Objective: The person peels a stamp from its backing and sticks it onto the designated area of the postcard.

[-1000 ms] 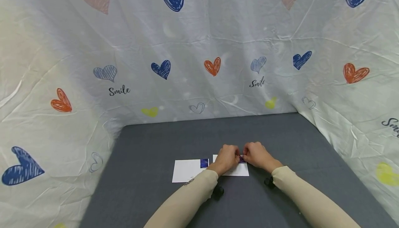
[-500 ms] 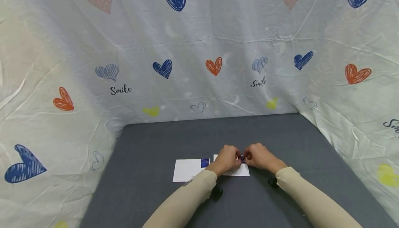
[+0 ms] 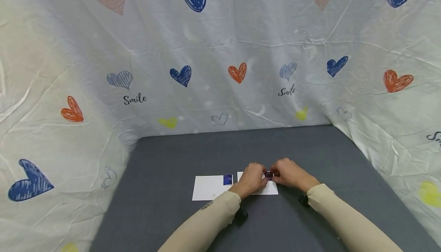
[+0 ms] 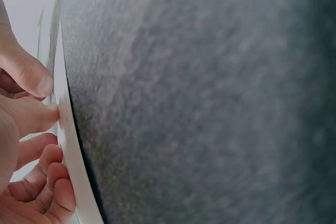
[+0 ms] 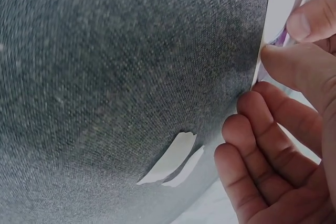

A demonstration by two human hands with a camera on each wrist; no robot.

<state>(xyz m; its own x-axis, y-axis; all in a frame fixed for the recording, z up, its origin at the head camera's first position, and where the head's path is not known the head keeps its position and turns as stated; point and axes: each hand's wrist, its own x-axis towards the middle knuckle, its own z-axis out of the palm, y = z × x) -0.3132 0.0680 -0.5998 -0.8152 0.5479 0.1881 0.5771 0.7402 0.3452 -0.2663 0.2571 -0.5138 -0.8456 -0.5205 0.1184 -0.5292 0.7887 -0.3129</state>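
Note:
My left hand [image 3: 254, 176] and right hand [image 3: 288, 172] meet at the top right corner of a white card [image 3: 265, 190]. Between their fingertips is a small purple sticker [image 3: 269, 175], pinched from both sides and partly hidden by the fingers. In the left wrist view, the left thumb tip is right at the white card [image 4: 80, 174], with the other fingers curled along it. From the right wrist, a sliver of the sticker [image 5: 282, 37] shows between both thumbs. To the left lies a second white card [image 3: 206, 189] bearing a blue-purple sticker [image 3: 227, 179] in its top right corner.
The cards lie on a dark grey table [image 3: 165, 221]. Behind it hangs a white cloth [image 3: 206, 102] printed with hearts. Two white scraps [image 5: 170, 158] show near the table's edge in the right wrist view.
Both hands stay at the card's corner; the left has shifted slightly toward me. More of the purple sticker shows between the fingertips than a second ago.

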